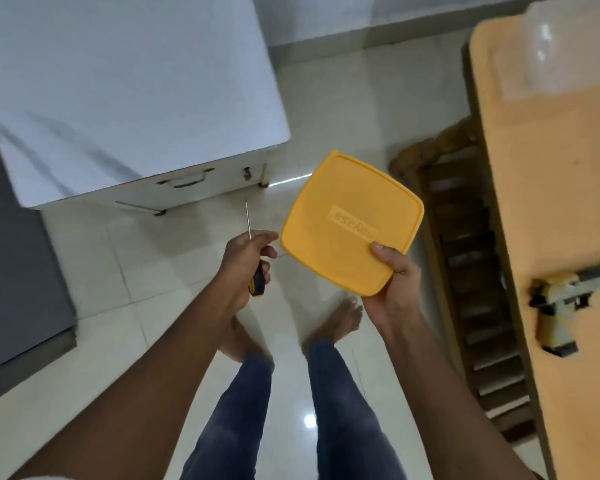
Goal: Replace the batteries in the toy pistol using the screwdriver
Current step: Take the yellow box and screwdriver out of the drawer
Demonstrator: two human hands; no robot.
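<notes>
Gripping black-yellow screwdriver in left hand, shaft up, ready. Pinching square yellow plastic lid w/ right hand. Cream-black toy pistol waiting on orange table.

Dark blue jeans, bare feet, bare forearms, no sleeves visible.

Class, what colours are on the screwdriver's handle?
Black and yellow on the screwdriver, seen in the head view.
</notes>
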